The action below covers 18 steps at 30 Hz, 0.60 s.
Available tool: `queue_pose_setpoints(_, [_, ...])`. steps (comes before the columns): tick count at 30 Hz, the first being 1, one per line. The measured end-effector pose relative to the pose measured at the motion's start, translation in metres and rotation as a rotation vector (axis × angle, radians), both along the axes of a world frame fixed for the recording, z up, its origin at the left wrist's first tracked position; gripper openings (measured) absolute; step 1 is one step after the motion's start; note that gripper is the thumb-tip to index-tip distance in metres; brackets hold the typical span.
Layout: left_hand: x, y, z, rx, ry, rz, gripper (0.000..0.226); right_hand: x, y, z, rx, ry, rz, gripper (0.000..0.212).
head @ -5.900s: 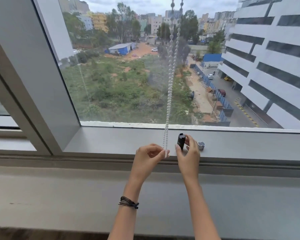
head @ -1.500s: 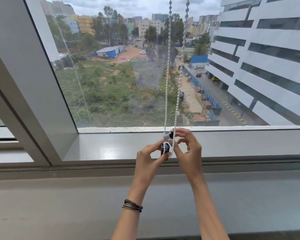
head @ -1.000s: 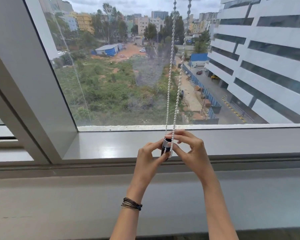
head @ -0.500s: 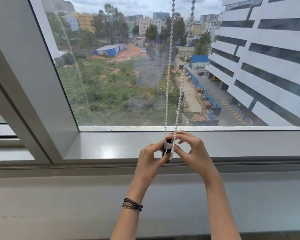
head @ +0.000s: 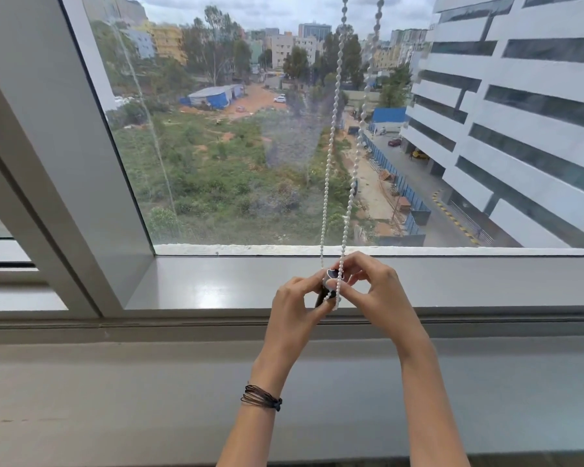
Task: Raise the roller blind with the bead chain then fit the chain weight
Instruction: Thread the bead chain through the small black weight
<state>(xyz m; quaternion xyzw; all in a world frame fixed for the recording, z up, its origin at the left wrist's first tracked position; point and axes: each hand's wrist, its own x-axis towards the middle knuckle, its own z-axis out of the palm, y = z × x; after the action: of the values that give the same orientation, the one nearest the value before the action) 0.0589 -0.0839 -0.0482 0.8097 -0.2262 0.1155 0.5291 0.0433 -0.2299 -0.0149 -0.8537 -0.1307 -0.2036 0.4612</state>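
Beyond the window glass lie a scrubby green lot, a dirt track with parked cars and a white multi-storey building under a cloudy sky. Inside, a grey window frame slants down to a pale sill, with a broader grey surface below it.

A white bead chain hangs in two strands in front of the glass, the strands drawing together as they drop to a person's hands, which meet just above the sill. The left hand, with a dark corded band on its wrist, curls its fingers and thumb around the black body of the chain weight. The right hand pinches the weight's pale upper end between forefinger and thumb, its other fingers loosely bent behind. The right strand of the chain runs down across the tip of the right thumb, and the bottom of the loop shows just under the fingers, beside the weight. How far the chain sits inside the weight cannot be told, as the fingers cover the joint.
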Motion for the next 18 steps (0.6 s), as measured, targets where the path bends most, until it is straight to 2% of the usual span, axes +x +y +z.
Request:
queue_pose_setpoints(10, [0.004,-0.001,-0.006,0.043,-0.013,0.005,0.037,0.002,0.006,-0.002,0.082,-0.002,-0.053,0.026])
queue_pose_setpoints(18, [0.005,0.007,-0.003,0.026,0.024,-0.041,0.041,-0.002,0.010,-0.002,0.125,0.006,0.013,0.017])
